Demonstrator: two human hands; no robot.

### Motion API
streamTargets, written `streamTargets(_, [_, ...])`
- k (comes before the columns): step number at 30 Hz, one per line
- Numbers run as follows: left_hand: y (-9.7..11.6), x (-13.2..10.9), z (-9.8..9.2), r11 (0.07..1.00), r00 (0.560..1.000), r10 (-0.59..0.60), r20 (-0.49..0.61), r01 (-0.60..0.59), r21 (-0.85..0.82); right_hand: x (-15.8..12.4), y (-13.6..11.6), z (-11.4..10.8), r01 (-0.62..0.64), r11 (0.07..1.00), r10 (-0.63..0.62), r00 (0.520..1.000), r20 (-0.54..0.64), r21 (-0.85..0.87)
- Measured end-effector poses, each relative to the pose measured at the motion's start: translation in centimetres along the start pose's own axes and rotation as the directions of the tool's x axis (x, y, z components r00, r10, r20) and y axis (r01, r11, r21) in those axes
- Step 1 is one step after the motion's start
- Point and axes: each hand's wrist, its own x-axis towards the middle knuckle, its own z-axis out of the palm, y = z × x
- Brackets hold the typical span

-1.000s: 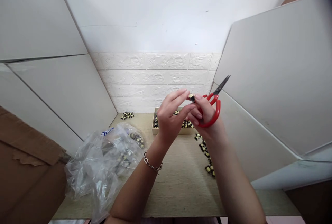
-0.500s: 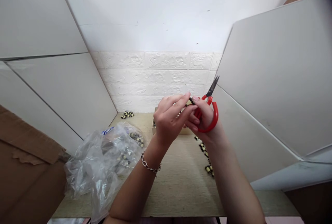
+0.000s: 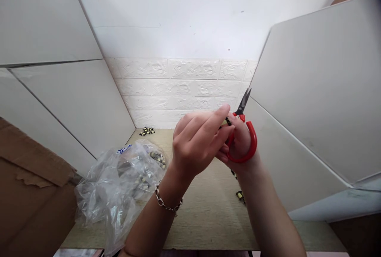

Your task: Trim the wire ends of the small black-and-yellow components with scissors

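My left hand (image 3: 198, 140) is closed, its thumb and fingertips pinching a small yellow-and-black transformer (image 3: 228, 121). Most of that part is hidden by the fingers. My right hand (image 3: 242, 136) meets it from the other side, thumb close against the transformer. Red-handled scissors (image 3: 244, 101) hang in the right hand, a handle loop around the thumb side and the blades pointing up and away. The lower fingers of the right hand are curled behind the left ones.
A clear plastic bag (image 3: 119, 185) holding similar transformers lies on the table (image 3: 205, 209) at left. More transformers lie at the back left (image 3: 147, 131) and beside my right forearm (image 3: 240, 196). White panels (image 3: 312, 82) stand on both sides; a cardboard box (image 3: 29, 193) is at far left.
Both hands have come slightly nearer and right. The left hand has turned over the transformer, covering more of it. The box behind the hands is now hidden.
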Motion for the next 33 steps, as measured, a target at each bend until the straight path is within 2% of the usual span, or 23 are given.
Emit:
streamTargets(5, [0.3, 0.4, -0.4, 1.0, 0.999, -0.009, 0.036, 0.008, 0.03, 0.0, 0.4, 0.4, -0.082, 0.997, 0.082, 0.997, 0.002, 0.011])
streamTargets(11, [0.6, 0.8, -1.1, 0.989, 0.983, -0.145, 0.109, 0.144, 0.012, 0.2, 0.9, 0.5, -0.156, 0.975, 0.13, 0.978, 0.162, 0.159])
streamTargets(16, [0.8, 0.9, -1.2, 0.978, 0.973, -0.196, 0.119, 0.202, -0.042, 0.4, 1.1, 0.4, -0.154, 0.962, 0.106, 0.971, 0.214, 0.225])
streamTargets(18, [0.8, 0.8, -1.1, 0.958, 0.956, -0.26, 0.138, 0.273, -0.084, 0.5, 1.1, 0.2, -0.161, 0.964, 0.117, 0.971, 0.208, 0.211])
streamTargets(19, [0.7, 0.8, -1.1, 0.93, 0.931, -0.329, 0.159, 0.349, -0.119, 0.5, 1.0, 0.0, -0.165, 0.965, 0.124, 0.972, 0.2, 0.202])
streamTargets(20, [0.5, 0.7, -1.0, 0.875, 0.887, -0.421, 0.191, 0.452, -0.171, 0.5, 0.9, -0.2, -0.16, 0.969, 0.125, 0.975, 0.182, 0.188])
streamTargets(21, [0.3, 0.7, -1.0, 0.787, 0.821, -0.52, 0.236, 0.567, -0.242, 0.5, 0.7, -0.4, -0.147, 0.975, 0.121, 0.981, 0.154, 0.169])
streamTargets(22, [0.1, 0.6, -1.0, 0.659, 0.735, -0.608, 0.3, 0.678, -0.326, 0.4, 0.5, -0.6, -0.122, 0.982, 0.106, 0.988, 0.116, 0.145])
streamTargets(24, [-0.5, 0.6, -0.9, 0.307, 0.554, -0.683, 0.476, 0.809, -0.501, 0.2, -0.1, -1.0, -0.048, 0.996, 0.047, 0.999, 0.021, 0.072])
streamTargets(26, [-1.0, 0.7, -0.9, -0.06, 0.42, -0.629, 0.654, 0.813, -0.579, 0.0, -0.7, -1.4, 0.029, 1.0, -0.028, 0.999, -0.038, 0.005])
streamTargets(27, [-1.2, 0.7, -1.0, -0.208, 0.374, -0.582, 0.723, 0.791, -0.576, -0.2, -1.0, -1.6, 0.062, 0.998, -0.063, 0.997, -0.051, -0.025])
streamTargets(29, [-1.2, 0.7, -1.0, -0.409, 0.308, -0.494, 0.813, 0.743, -0.53, -0.5, -1.6, -1.9, 0.109, 0.99, -0.115, 0.992, -0.06, -0.089])
streamTargets(31, [-1.0, 0.7, -1.0, -0.53, 0.265, -0.426, 0.865, 0.702, -0.476, -0.8, -2.0, -2.2, 0.121, 0.978, -0.131, 0.99, -0.048, -0.169])
streamTargets(33, [-0.6, 0.6, -0.9, -0.622, 0.241, -0.359, 0.902, 0.658, -0.424, -1.0, -2.2, -2.2, 0.116, 0.964, -0.122, 0.992, -0.011, -0.238])
